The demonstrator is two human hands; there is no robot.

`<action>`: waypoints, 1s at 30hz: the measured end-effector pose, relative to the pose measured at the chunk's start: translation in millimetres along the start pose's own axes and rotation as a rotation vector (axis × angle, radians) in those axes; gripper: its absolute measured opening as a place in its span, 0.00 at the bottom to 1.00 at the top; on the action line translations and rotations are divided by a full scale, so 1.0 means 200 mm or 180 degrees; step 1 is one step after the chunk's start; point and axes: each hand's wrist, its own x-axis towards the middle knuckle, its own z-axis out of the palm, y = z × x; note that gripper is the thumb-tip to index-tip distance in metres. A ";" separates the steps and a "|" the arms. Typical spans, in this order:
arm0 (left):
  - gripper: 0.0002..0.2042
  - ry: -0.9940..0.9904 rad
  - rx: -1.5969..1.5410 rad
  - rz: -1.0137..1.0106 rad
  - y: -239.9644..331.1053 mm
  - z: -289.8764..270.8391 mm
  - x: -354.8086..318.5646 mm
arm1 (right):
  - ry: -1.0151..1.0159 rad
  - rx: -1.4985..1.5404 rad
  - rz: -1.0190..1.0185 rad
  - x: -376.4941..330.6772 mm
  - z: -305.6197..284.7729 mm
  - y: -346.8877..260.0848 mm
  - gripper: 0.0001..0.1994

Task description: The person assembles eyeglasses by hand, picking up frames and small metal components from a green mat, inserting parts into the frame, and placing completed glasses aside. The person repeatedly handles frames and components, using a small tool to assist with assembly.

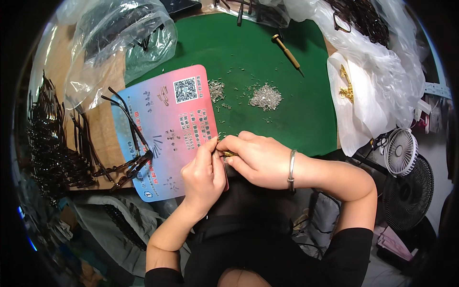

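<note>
At the near edge of the green mat [244, 57], the fingers [234, 142] of the right hand [260, 161] were closed in a pinch on a small gold-coloured piece [229, 153]. Mostly hidden by the grip, it lay between the two hands; what showed of its long axis ran roughly left to right, one end directed at the left hand [205, 176], though which end was its front could not be told. The left fingers were curled tightly right beside it, and whether they gripped it too could not be made out. A silvery bangle [291, 170] circled the right wrist. Just left of the hands, a pink-and-blue card [167, 119] slanted across the mat, its near end reaching past the worktop [103, 131] edge, with dark spectacles [138, 165] over its left side, their temples pointing away from the person. Beyond the hands sat a heap of tiny silvery parts [266, 97] and a smaller heap [216, 90] against the card. Farther off, a brass-handled screwdriver [288, 52] lay aslant, tip toward the person and rightward. Dark frames [52, 138] crowded the far left; white plastic [356, 115] bearing gold-coloured parts [346, 86] and a white fan [401, 151] stood to the right.
</note>
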 end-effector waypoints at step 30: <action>0.16 -0.0404 0.1283 0.0560 -0.04 0.25 1.21 | 0.1352 -0.0656 -0.0480 -0.20 -0.04 0.31 0.14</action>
